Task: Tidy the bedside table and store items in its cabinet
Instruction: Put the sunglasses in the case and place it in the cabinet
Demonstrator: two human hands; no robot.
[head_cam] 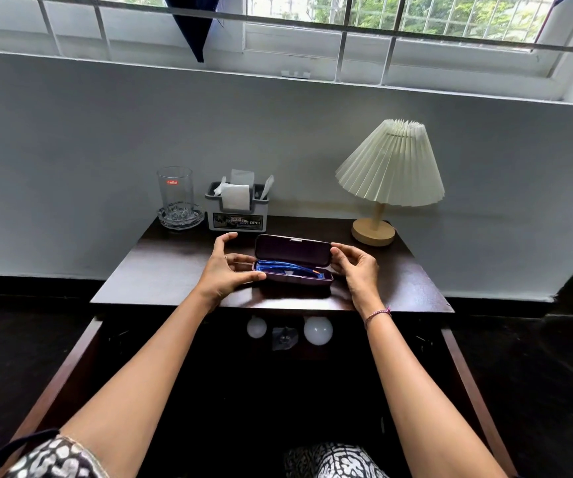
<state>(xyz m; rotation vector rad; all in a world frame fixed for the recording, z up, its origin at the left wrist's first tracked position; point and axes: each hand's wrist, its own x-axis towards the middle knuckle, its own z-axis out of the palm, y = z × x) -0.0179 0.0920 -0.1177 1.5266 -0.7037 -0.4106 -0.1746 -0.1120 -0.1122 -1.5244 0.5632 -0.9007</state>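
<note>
- On the table [161, 270], front middle, lying open: case [293, 251] with blue glasses [278, 265] inside.
- Pinching case's left end: left hand [224, 270], thumb and curled fingers.
- Curling fingers round case's right end: right hand [359, 269].

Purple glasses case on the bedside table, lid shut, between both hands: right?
No. The head view shows the purple glasses case open, blue glasses inside. It is on the bedside table, between the left hand and right hand.
</note>
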